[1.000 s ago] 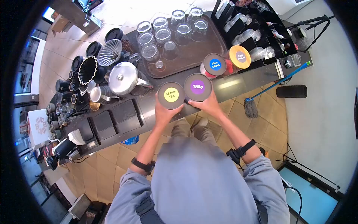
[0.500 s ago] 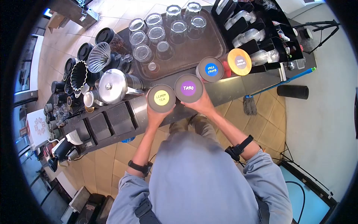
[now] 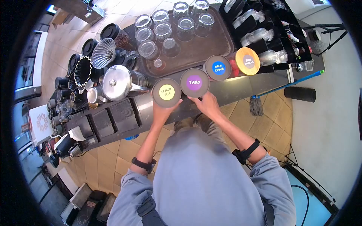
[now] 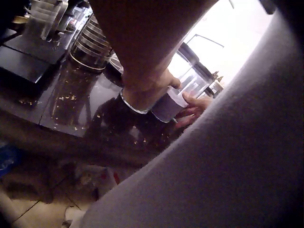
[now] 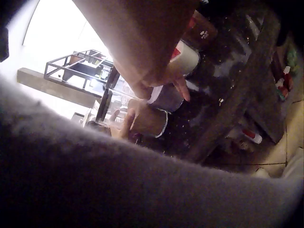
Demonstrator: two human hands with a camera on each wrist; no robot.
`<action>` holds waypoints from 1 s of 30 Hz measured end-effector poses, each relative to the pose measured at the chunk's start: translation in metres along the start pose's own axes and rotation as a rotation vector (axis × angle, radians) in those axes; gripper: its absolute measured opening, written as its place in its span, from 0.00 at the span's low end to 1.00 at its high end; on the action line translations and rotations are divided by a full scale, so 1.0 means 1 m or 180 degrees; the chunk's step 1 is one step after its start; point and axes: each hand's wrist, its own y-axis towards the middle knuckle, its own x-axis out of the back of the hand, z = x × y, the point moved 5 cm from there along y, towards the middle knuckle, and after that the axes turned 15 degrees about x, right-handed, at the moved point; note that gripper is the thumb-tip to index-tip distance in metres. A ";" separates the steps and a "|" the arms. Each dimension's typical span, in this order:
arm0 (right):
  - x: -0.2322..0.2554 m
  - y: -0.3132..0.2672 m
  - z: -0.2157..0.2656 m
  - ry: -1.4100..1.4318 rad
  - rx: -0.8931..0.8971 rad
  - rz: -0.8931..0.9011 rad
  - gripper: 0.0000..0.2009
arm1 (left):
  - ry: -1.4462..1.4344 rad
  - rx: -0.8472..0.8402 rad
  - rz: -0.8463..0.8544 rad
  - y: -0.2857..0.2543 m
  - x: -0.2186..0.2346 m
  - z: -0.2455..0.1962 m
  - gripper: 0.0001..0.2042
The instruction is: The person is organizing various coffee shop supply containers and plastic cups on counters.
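My left hand point(image 3: 162, 113) curls round the lower part of a clear jar whose dark lid point(image 3: 156, 97) carries a yellow LEMON TEA label. The right wrist view shows brown powder point(image 5: 151, 118) inside it. Beside it stands the taro jar, its purple-labelled lid point(image 3: 184, 89) almost touching the first. My right hand point(image 3: 209, 105) is at the taro jar's near side, thumb and fingers spread and fairly straight. Greyish-purple contents point(image 4: 167, 105) show in that jar in the left wrist view. Right of it are the blue-labelled OREO CRUMB jar point(image 3: 211, 75) and a yellow-lidded dark chocolate jar point(image 3: 241, 66).
Behind the jars lies a brown tray point(image 3: 200, 56) with several upturned glasses point(image 3: 185, 28). To the left stand a metal kettle point(image 3: 117, 86), coffee drippers point(image 3: 104, 52) and dark drip trays point(image 3: 124, 115). A black rack of bottles point(image 3: 260, 37) is at the back right, near a blue-handled mop point(image 3: 283, 86).
The lemon tea and taro jars have shifted slightly, bringing the jars closer to one slanting row. My right hand now sits lower against the taro jar, its fingers looser. The head view has swung slightly.
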 end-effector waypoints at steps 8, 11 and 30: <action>-0.012 0.011 -0.012 0.0507 -0.0312 0.0167 0.29 | 0.0090 -0.0111 -0.0033 0.016 -0.008 -0.009 0.46; -0.010 0.012 -0.005 0.0448 -0.0305 0.0116 0.27 | 0.0230 -0.0359 -0.0250 0.018 -0.007 -0.013 0.47; 0.082 0.070 0.101 -0.1817 0.1321 0.0544 0.49 | 0.0177 -0.0914 -0.0455 0.026 0.000 -0.022 0.50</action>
